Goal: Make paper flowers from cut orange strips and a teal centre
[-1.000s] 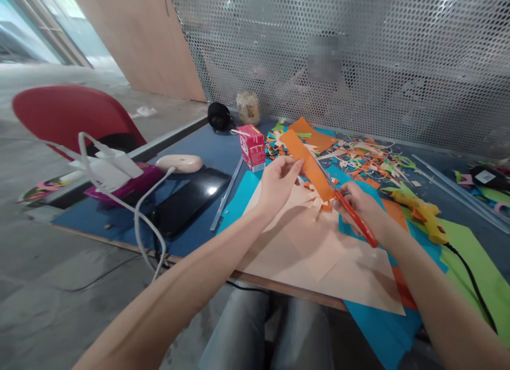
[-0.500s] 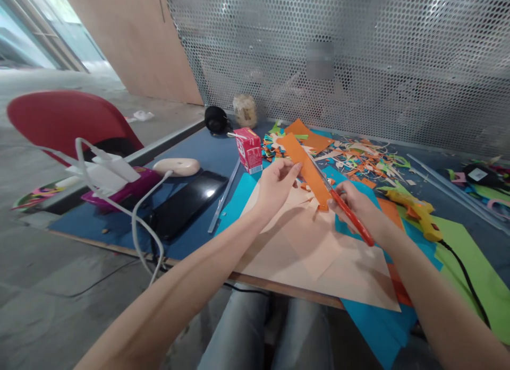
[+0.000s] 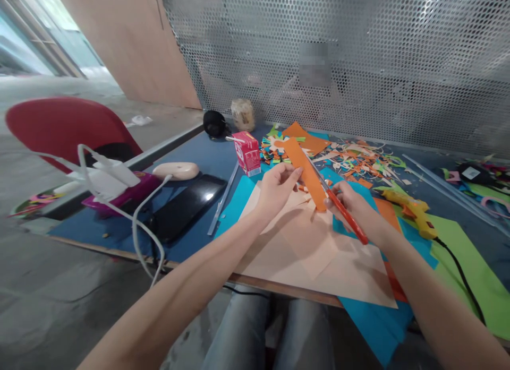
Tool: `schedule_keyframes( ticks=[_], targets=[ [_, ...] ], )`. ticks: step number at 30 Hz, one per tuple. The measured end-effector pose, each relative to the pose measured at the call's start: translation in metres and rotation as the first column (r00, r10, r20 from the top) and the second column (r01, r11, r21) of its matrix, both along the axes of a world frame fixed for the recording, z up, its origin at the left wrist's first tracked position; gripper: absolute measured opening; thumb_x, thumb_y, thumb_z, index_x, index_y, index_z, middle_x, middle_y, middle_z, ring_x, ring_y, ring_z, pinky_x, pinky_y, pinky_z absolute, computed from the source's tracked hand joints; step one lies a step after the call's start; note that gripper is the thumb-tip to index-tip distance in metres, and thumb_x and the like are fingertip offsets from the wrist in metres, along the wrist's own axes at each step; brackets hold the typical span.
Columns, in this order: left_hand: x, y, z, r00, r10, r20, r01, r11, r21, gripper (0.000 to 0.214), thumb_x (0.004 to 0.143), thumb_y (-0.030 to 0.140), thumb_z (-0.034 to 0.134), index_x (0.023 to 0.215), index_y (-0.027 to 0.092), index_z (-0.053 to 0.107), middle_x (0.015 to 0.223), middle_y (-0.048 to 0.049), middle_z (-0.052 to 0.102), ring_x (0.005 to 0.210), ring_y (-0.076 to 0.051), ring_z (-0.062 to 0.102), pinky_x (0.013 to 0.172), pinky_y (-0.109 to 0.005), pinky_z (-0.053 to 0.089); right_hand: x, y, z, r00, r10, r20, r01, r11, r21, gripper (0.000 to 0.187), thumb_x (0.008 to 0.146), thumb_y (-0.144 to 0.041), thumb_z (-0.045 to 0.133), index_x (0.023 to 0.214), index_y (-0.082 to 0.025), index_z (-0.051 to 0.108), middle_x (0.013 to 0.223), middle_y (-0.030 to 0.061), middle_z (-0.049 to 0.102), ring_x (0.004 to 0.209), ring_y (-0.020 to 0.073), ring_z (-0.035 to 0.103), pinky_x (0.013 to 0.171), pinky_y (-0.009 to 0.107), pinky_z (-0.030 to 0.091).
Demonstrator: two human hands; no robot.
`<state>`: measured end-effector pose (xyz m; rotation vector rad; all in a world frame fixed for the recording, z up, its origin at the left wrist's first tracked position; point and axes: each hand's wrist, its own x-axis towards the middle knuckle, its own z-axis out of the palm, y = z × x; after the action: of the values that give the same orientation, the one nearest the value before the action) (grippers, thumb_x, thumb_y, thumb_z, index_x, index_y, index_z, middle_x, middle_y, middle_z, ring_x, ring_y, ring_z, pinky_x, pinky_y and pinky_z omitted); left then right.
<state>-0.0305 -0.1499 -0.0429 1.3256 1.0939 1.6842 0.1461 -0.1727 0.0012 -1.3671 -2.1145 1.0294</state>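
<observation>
My left hand (image 3: 278,187) pinches an orange paper strip (image 3: 306,173) by its left edge, with the strip slanting away from me. In my right hand (image 3: 350,203) are red-handled scissors (image 3: 346,216), their blades lying along the strip's right edge. Whether the blades are parted is hard to make out. Beneath both hands lie sheets of pale peach paper (image 3: 279,258), over blue paper (image 3: 378,327). Beyond the strip is a heap of coloured paper scraps (image 3: 362,157).
A yellow glue gun (image 3: 412,211) lies on the right by green paper (image 3: 474,269). Left of my hands are a pink drink carton (image 3: 247,153), a black phone (image 3: 191,205), a cream mouse-shaped device (image 3: 176,171) and a purple power strip (image 3: 119,200) with white cables. A perforated metal panel (image 3: 255,51) stands behind.
A small orange piece at the strip's near end, visible before, no longer shows there. My hands keep nearly the same hold, and the whole view has shifted slightly.
</observation>
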Motion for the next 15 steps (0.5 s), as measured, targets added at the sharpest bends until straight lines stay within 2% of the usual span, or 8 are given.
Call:
schedule_keyframes(
  ticks=[5,9,12,15],
  targets=[
    [0.0007,-0.0010,0.0004,1.000,-0.014,-0.006,0.014,1.000,-0.003,0.018,0.075,0.031,0.059,0.068,0.016,0.053,0.063,-0.0001,0.059,0.053,-0.007,0.053,0.049,-0.019,0.043,0.0012,0.0011,-0.0028,1.000,0.002,-0.031,-0.003,0.999,-0.041,0.018,0.076,-0.033,0.047,0.081,-0.023,0.033,0.054,-0.0092,0.041,0.038,0.0059,0.035,0.039,0.020,0.027],
    [0.0023,-0.0035,0.0022,1.000,-0.018,-0.004,0.018,1.000,-0.014,0.017,0.075,0.030,0.059,0.068,0.015,0.053,0.061,0.0006,0.058,0.053,-0.007,0.053,0.048,-0.018,0.043,-0.0011,0.0001,-0.0006,0.995,-0.056,-0.088,0.051,0.997,-0.065,0.016,0.076,-0.034,0.045,0.078,-0.022,0.034,0.053,-0.0087,0.041,0.037,0.0059,0.033,0.038,0.021,0.026],
    [0.0024,-0.0039,0.0025,1.000,-0.022,-0.004,0.022,0.999,-0.024,0.016,0.075,0.029,0.059,0.070,0.015,0.054,0.063,0.0003,0.059,0.053,-0.007,0.054,0.048,-0.018,0.043,-0.0029,-0.0005,0.0012,0.991,-0.080,-0.109,0.077,0.997,-0.026,0.021,0.074,-0.037,0.049,0.075,-0.022,0.034,0.053,-0.0081,0.041,0.037,0.0062,0.033,0.036,0.021,0.025],
    [0.0010,-0.0020,0.0011,1.000,-0.024,0.003,0.024,1.000,-0.021,0.016,0.076,0.030,0.058,0.072,0.015,0.054,0.066,-0.0002,0.060,0.056,-0.007,0.055,0.049,-0.018,0.044,-0.0012,0.0044,-0.0048,0.988,-0.089,-0.128,0.094,0.995,0.034,0.030,0.069,-0.041,0.057,0.075,-0.022,0.034,0.055,-0.0076,0.043,0.039,0.0063,0.034,0.036,0.021,0.026]
  ],
)
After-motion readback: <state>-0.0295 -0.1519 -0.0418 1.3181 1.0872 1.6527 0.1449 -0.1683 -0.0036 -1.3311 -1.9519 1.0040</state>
